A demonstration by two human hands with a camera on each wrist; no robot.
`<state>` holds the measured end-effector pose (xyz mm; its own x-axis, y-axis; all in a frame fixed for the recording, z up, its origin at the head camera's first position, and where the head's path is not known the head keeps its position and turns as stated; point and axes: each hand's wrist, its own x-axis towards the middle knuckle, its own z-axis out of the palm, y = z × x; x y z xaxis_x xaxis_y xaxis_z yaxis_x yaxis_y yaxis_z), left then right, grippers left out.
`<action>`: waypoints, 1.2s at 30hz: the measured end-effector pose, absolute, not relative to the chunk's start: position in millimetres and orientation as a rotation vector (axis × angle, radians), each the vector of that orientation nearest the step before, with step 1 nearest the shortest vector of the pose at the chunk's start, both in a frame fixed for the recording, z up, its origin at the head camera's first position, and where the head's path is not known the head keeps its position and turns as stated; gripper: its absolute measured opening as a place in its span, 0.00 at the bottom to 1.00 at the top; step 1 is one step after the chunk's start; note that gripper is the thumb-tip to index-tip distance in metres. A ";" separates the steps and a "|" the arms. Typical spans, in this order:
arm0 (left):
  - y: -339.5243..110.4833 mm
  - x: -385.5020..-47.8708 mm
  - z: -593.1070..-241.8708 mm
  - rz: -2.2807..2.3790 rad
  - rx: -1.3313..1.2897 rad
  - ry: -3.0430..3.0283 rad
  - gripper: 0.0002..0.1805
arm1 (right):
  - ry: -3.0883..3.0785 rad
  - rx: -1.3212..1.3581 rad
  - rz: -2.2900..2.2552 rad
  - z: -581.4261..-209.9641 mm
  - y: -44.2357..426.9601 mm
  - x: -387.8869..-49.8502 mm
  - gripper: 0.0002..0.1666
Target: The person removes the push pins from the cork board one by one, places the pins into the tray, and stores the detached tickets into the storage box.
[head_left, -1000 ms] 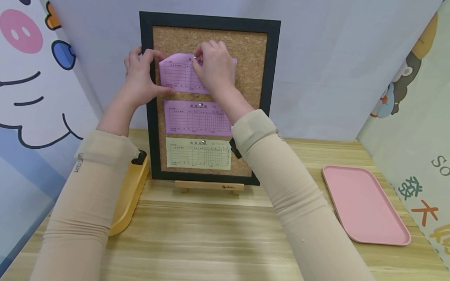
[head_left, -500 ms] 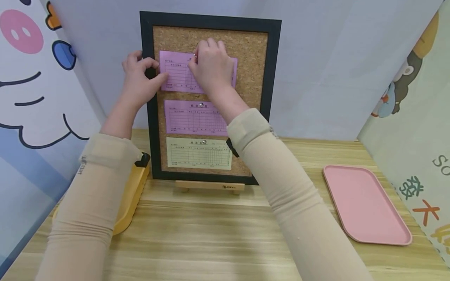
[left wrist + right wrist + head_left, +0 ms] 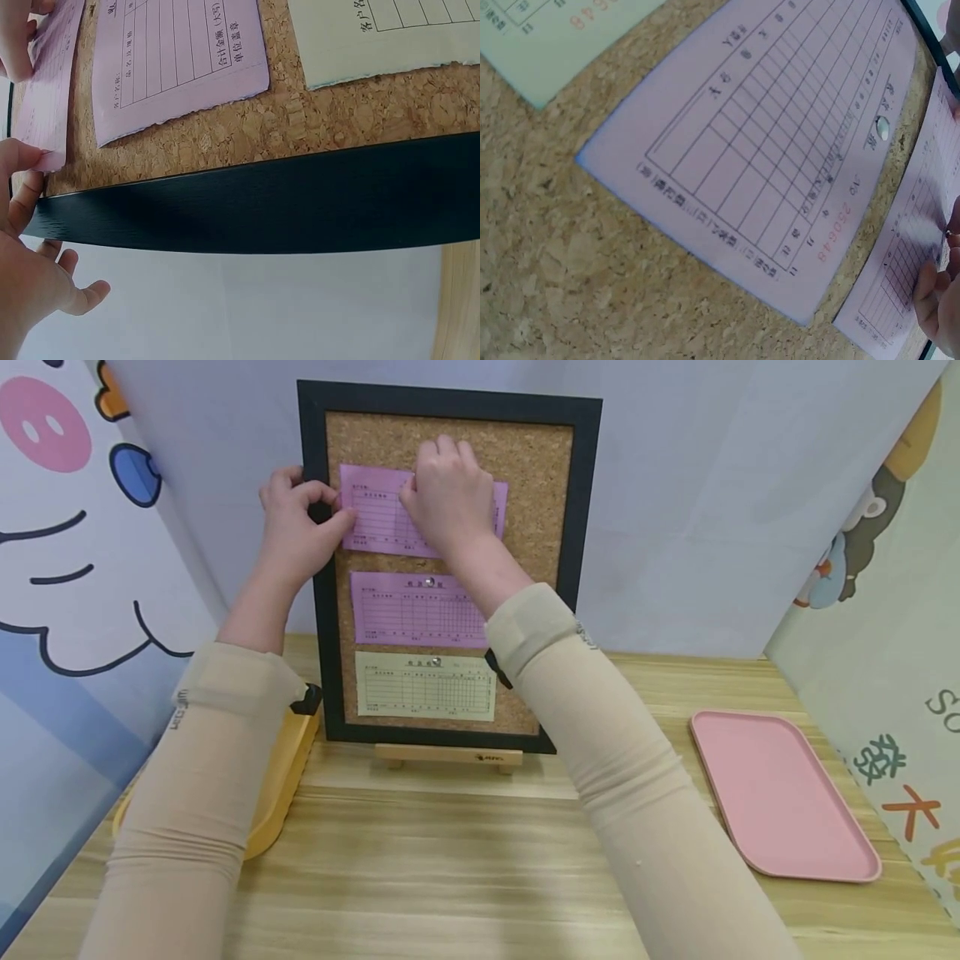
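Left hand (image 3: 300, 518): narrow grip, thumb and finger pinching the left end of the upper purple slip (image 3: 378, 510). 1 s ago the spread was wide, finger near the top corner, thumb at the bottom edge.

Upper purple slip: highest of 3 on the corkboard (image 3: 536, 485), above the middle purple slip (image 3: 412, 610) and the cream slip (image 3: 425, 685). Bulge at its upper left gone since 1 s ago; left half now looks flat.

Right hand (image 3: 453, 489): same place, over the slip's top middle, turned slightly, so the held pin (image 3: 947, 234) no longer shows from the head. Right wrist view has it between thumb and fingertip. Whether the point is in the cork, cannot tell.

My reading: slip straightened and steadied on the left, pinning under way on the right.

Slip's lie: long axis across the board, left end a touch higher, right end dipping past the right hand. Printed face outward, heading edge up, lettering upright. Middle covered by the right hand.
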<state>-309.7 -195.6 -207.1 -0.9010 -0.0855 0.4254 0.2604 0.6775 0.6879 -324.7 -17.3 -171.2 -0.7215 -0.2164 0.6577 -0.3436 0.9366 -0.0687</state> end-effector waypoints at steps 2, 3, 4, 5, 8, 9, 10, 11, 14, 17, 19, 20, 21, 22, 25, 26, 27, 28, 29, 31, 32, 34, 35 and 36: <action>-195.3 -309.2 -207.0 -1.102 -0.132 -2.463 0.19 | -2.388 0.415 0.262 -171.7 -15.9 -324.1 0.11; -195.2 -308.9 -206.9 -1.101 -0.128 -2.463 0.19 | -2.381 0.425 0.272 -172.3 -15.1 -323.9 0.11; -195.1 -308.7 -206.8 -1.101 -0.125 -2.464 0.19 | -2.375 0.432 0.282 -173.0 -14.2 -323.6 0.11; -195.0 -308.6 -206.8 -1.101 -0.124 -2.464 0.19 | -2.367 0.439 0.293 -174.0 -13.1 -323.5 0.11; -194.6 -308.7 -207.1 -1.102 -0.122 -2.464 0.19 | -2.348 0.424 0.324 -178.1 -9.7 -323.6 0.12; -194.4 -309.0 -207.3 -1.105 -0.121 -2.465 0.19 | -2.341 0.412 0.333 -179.5 -8.6 -323.9 0.13; -194.4 -309.3 -207.4 -1.106 -0.121 -2.463 0.19 | -2.332 0.398 0.343 -180.9 -7.6 -324.3 0.13; -194.4 -309.5 -207.6 -1.108 -0.121 -2.461 0.19 | -2.322 0.383 0.353 -182.2 -6.8 -325.0 0.14; -194.7 -309.8 -208.1 -1.113 -0.113 -2.456 0.19 | -2.292 0.347 0.386 -185.2 -6.4 -327.0 0.16; -194.8 -309.8 -208.2 -1.118 -0.109 -2.450 0.19 | -2.276 0.323 0.419 -187.4 -7.5 -328.5 0.16; -194.7 -310.0 -208.3 -1.121 -0.109 -2.450 0.19 | -2.278 0.308 0.442 -188.2 -8.4 -328.5 0.15; -194.6 -310.2 -208.3 -1.123 -0.111 -2.449 0.19 | -2.284 0.300 0.450 -188.3 -9.1 -328.3 0.15; -194.5 -310.3 -208.3 -1.124 -0.112 -2.448 0.19 | -2.290 0.291 0.456 -188.1 -9.6 -327.9 0.14; -194.4 -310.5 -208.2 -1.124 -0.113 -2.447 0.19 | -2.298 0.284 0.463 -187.8 -10.1 -327.5 0.14; -194.6 -310.3 -208.2 -1.123 -0.113 -2.448 0.19 | -2.318 0.263 0.480 -186.5 -11.6 -326.4 0.13; -194.6 -310.4 -208.3 -1.125 -0.114 -2.446 0.19 | -2.322 0.258 0.485 -185.9 -12.1 -326.2 0.13; -194.6 -310.5 -208.3 -1.126 -0.115 -2.444 0.19 | -2.323 0.256 0.490 -185.5 -12.4 -326.2 0.13; -194.4 -310.7 -208.3 -1.128 -0.115 -2.443 0.19 | -2.325 0.254 0.494 -185.3 -12.4 -326.2 0.13; -194.3 -310.8 -208.4 -1.129 -0.114 -2.442 0.19 | -2.324 0.253 0.499 -185.1 -12.5 -326.2 0.13; -193.9 -311.0 -208.3 -1.131 -0.117 -2.438 0.19 | -2.320 0.252 0.507 -185.0 -12.8 -326.3 0.12; -193.7 -311.0 -208.3 -1.131 -0.117 -2.437 0.19 | -2.317 0.252 0.509 -185.0 -12.9 -326.6 0.12; -193.5 -310.6 -208.1 -1.133 -0.110 -2.440 0.18 | -2.309 0.255 0.508 -185.5 -13.2 -326.8 0.12; -193.4 -310.5 -208.0 -1.134 -0.109 -2.440 0.18 | -2.304 0.258 0.507 -185.8 -13.3 -327.0 0.12; -193.2 -310.4 -208.0 -1.136 -0.106 -2.441 0.18 | -2.301 0.260 0.504 -186.2 -13.3 -327.0 0.12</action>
